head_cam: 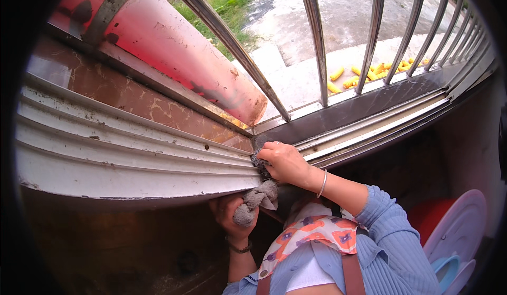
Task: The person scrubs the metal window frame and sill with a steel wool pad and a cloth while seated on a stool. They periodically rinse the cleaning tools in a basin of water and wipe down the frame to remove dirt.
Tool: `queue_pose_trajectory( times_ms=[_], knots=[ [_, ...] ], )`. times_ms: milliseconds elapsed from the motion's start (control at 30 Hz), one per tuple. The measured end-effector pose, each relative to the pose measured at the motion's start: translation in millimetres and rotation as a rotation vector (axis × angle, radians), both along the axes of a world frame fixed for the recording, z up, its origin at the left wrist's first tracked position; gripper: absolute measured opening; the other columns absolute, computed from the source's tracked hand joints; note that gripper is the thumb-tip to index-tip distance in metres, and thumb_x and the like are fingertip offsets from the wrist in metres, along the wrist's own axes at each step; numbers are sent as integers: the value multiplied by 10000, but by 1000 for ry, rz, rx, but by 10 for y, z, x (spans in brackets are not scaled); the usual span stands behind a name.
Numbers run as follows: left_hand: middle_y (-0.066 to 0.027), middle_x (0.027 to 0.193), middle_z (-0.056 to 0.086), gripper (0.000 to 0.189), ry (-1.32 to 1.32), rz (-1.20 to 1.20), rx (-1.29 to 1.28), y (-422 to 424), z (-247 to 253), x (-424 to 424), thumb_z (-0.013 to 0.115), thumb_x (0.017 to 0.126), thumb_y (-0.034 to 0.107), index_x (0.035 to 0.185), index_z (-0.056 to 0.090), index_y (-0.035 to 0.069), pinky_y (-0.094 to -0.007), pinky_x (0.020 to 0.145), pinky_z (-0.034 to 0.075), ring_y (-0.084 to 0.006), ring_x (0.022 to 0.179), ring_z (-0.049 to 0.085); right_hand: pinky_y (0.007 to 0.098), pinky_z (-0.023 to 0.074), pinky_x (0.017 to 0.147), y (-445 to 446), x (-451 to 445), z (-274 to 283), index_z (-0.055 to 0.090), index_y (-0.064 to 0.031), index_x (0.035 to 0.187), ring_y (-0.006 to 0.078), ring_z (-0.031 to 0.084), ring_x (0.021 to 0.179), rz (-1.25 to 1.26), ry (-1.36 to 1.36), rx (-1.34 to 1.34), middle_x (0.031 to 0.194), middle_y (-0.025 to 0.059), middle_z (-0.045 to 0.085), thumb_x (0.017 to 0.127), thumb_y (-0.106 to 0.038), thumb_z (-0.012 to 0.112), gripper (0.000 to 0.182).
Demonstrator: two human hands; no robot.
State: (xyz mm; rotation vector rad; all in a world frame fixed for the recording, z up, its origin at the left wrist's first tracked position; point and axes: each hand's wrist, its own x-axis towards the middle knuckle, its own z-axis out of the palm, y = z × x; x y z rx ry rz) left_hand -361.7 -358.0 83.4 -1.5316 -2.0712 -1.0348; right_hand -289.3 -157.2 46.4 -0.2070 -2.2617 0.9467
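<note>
My right hand (286, 163) pinches a dark grey steel-wool-like scouring pad (261, 164) and presses it at the corner post where two runs of window track meet. Lower and to the left, my left hand (233, 216) is closed around a crumpled grey cloth (253, 206), just under the end of the left track. The white metal window track (138, 160) on the left has several ridges, with dirt specks along its grooves. To the right runs another sliding-window track (376, 125), with dirt in its channel.
Metal window bars (318, 41) rise beyond the tracks. Behind them leans a large pink-red cylinder or panel (190, 53). Yellow corn cobs (372, 73) lie on the concrete outside. A brown marbled sill (138, 101) borders the left track. Plastic basins (455, 227) stand at lower right.
</note>
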Motion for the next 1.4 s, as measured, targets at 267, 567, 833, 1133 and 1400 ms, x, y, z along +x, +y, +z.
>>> queue_pose_trajectory(
  times_ms=[267, 567, 833, 1133, 1400],
  knots=[
    [-57, 940, 694, 314, -28, 41, -25, -14, 16, 31, 848, 687, 245, 877, 630, 121, -480, 978, 421, -309, 949, 636, 428, 528, 703, -33, -12, 199, 639, -49, 872, 331, 617, 818, -20, 50, 21, 835, 119, 577, 698, 15, 646, 185],
    [-108, 944, 664, 341, 11, 25, -54, -75, -20, 33, 817, 672, 207, 924, 621, 88, -497, 1013, 381, -325, 921, 613, 402, 526, 716, -6, -70, 553, 658, -42, 972, 308, 612, 816, 43, 298, -27, 871, 100, 588, 685, 37, 646, 298],
    [-88, 917, 647, 353, 14, 4, -33, -39, 21, 25, 817, 677, 211, 932, 603, 93, -483, 976, 391, -307, 882, 597, 413, 539, 708, -3, -36, 401, 673, -45, 948, 316, 636, 821, 2, 160, -5, 838, 98, 602, 661, 21, 689, 295],
    [-77, 933, 672, 336, -23, 14, 8, 3, 3, 31, 832, 680, 224, 908, 611, 115, -484, 968, 419, -326, 958, 597, 421, 528, 689, 28, -9, -52, 641, -55, 803, 321, 634, 802, -32, -124, 97, 812, 104, 598, 693, 11, 623, 129],
    [-79, 930, 662, 341, -16, 24, -28, -19, 1, 27, 823, 674, 220, 911, 607, 103, -484, 1000, 398, -317, 947, 595, 428, 520, 706, 29, -32, 96, 639, -57, 759, 328, 622, 807, -1, -90, 117, 804, 103, 586, 679, -34, 637, 83]
  ],
)
